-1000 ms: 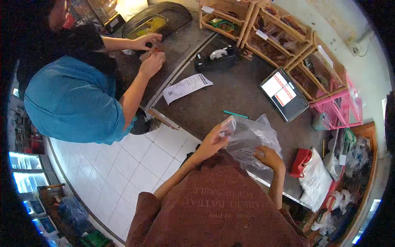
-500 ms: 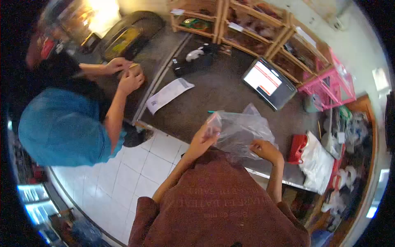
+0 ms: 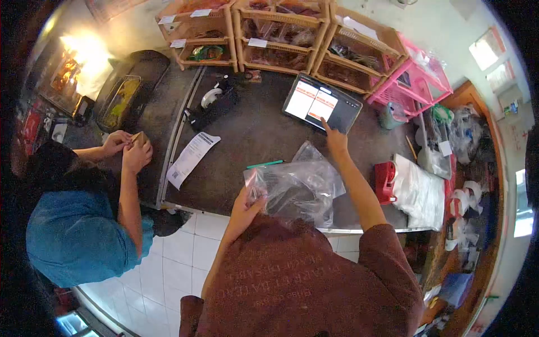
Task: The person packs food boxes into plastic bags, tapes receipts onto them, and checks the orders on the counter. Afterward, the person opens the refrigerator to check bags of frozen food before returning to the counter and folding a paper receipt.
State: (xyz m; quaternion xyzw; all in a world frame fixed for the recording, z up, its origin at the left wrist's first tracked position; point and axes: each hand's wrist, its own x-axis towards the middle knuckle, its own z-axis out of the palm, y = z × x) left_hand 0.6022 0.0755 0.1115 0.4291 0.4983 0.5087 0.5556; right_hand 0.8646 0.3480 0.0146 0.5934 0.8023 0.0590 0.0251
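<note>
Left hand [image 3: 245,206] on clear plastic bag [image 3: 297,182]

The left hand [image 3: 245,206] holds a clear bag [image 3: 300,182] over the tabletop [image 3: 241,126]; the right hand [image 3: 337,144] points at the tablet [image 3: 342,116].

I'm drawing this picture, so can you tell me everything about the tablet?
The tablet is a flat, dark rectangle, its lit screen showing white panels with orange bars; the writing is too small to read. It sits slantwise on the dark table before the tan racks. The right hand points at the lower screen, fingertip seemingly touching.
</note>
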